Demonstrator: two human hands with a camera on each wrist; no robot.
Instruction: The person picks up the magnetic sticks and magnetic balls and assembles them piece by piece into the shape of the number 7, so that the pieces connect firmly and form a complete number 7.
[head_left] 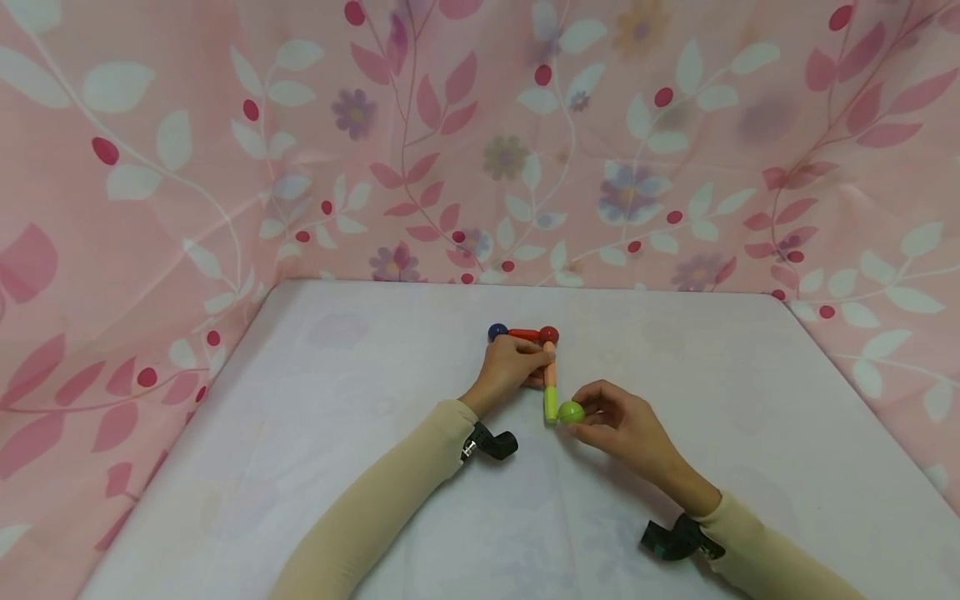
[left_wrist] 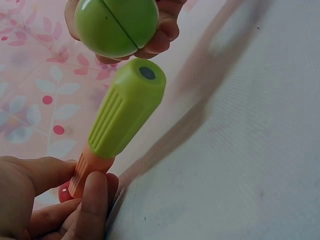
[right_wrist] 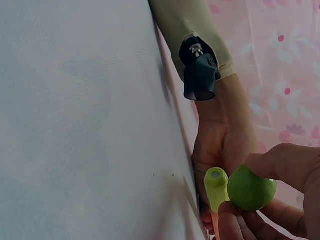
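Observation:
My left hand (head_left: 507, 369) pinches the orange part of a magnetic stick (head_left: 551, 403) between thumb and fingers. The stick's other half is yellow-green and ribbed, with a dark round disc in its end face in the left wrist view. A red ball (head_left: 549, 334) sits at the stick's far end. From that ball a red stick (head_left: 522, 334) runs left to a dark blue ball (head_left: 497, 332). In the fingers of my right hand (head_left: 630, 423) is a green ball (right_wrist: 251, 187), held close beside the stick's yellow-green end; a small gap shows in the left wrist view (left_wrist: 117, 27).
A white cloth covers the table (head_left: 750, 400). Pink floral fabric (head_left: 480, 167) hangs behind it and along the sides. A dark wrist camera (head_left: 491, 442) is strapped on the left wrist, another camera (head_left: 678, 537) on the right.

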